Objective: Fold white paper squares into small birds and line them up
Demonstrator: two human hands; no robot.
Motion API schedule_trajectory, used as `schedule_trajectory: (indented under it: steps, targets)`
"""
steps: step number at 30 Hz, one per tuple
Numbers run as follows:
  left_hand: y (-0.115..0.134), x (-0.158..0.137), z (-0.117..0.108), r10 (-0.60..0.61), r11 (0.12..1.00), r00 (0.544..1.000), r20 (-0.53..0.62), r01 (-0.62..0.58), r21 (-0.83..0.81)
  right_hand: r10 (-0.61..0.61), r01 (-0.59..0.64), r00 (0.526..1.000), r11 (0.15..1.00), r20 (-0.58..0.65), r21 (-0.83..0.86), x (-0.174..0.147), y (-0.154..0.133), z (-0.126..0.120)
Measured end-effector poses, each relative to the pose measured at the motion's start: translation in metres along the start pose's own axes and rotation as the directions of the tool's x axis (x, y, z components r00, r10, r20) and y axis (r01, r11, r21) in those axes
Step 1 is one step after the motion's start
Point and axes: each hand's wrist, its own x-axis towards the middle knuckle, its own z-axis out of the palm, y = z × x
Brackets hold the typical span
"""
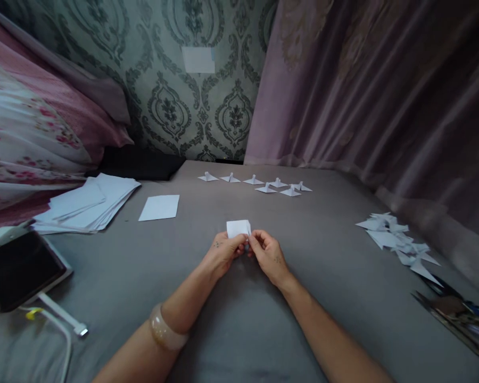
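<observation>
A small folded piece of white paper (237,229) is held up off the grey cloth surface, between both hands. My left hand (225,251) grips its lower left part, the thumb lying across the front. At the paper's right edge my right hand (268,255) pinches with thumb and fingertips; that edge shows a narrow fold. The fingers beneath the paper are partly hidden. Beyond the hands, several folded paper birds (254,180) stand in two loose rows. A square sheet of white paper (159,207) lies flat to the left.
A stack of paper (91,205) lies at the left, near a dark-screened device (24,268) and a white cable (62,314). More folded paper pieces (395,236) are heaped at the right, above scissors (443,314). A black flat item (139,164) sits at the back.
</observation>
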Motion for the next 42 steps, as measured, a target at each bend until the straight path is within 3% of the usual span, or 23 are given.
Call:
schedule_trajectory:
  steps: [4, 6, 9, 12, 16, 18, 23, 28, 33, 38, 42]
  targets:
    - [0.004, -0.003, 0.001, -0.04, 0.996, 0.998, 0.042, 0.043, -0.075, 0.067, -0.06, 0.997, 0.973, -0.024, 0.222, 0.0, -0.008, 0.005]
    - [0.007, -0.005, -0.001, -0.048, 0.994, 0.997, 0.058, 0.054, -0.096, 0.108, -0.103, 0.994, 0.963, -0.008, 0.249, -0.006, -0.018, -0.003]
    - [0.01, -0.008, -0.004, -0.041, 0.993, 0.996, 0.078, 0.049, -0.11, 0.118, -0.123, 0.981, 0.992, 0.154, 0.019, -0.037, -0.042, -0.038]
    - [0.009, -0.011, -0.005, -0.029, 0.995, 0.994, 0.11, 0.039, -0.093, 0.285, -0.19, 0.923, 0.922, 0.259, -0.339, -0.092, -0.067, -0.088]
    - [0.001, -0.016, 0.0, -0.039, 0.999, 0.981, 0.19, 0.041, -0.008, 0.451, -0.348, 0.886, 0.803, 0.111, -0.483, -0.158, -0.084, -0.131]
    - [-0.004, -0.019, 0.004, -0.046, 0.998, 0.972, 0.231, 0.034, 0.056, 0.373, -0.343, 0.928, 0.835, -0.015, -0.43, -0.172, -0.083, -0.135]
    - [-0.014, -0.027, 0.009, -0.084, 0.979, 0.937, 0.339, 0.015, 0.202, 0.207, -0.232, 0.967, 0.957, -0.148, -0.172, -0.146, -0.073, -0.115]
    - [-0.012, -0.029, 0.004, -0.128, 0.989, 0.86, 0.494, 0.074, 0.128, 0.123, -0.112, 0.99, 0.981, -0.063, 0.157, -0.097, -0.092, -0.085]
    - [-0.005, -0.025, -0.004, -0.047, 0.993, 0.776, 0.629, 0.104, -0.055, 0.052, -0.073, 0.996, 0.947, 0.075, 0.313, -0.054, -0.109, -0.055]
    - [0.005, -0.026, -0.008, -0.057, 0.959, 0.768, 0.638, 0.219, -0.178, 0.031, -0.09, 0.982, 0.943, 0.185, 0.321, -0.031, -0.103, -0.036]
    - [0.011, -0.032, -0.005, -0.057, 0.969, 0.795, 0.604, 0.189, -0.158, -0.01, -0.049, 0.981, 0.954, 0.193, 0.296, -0.026, -0.095, -0.031]
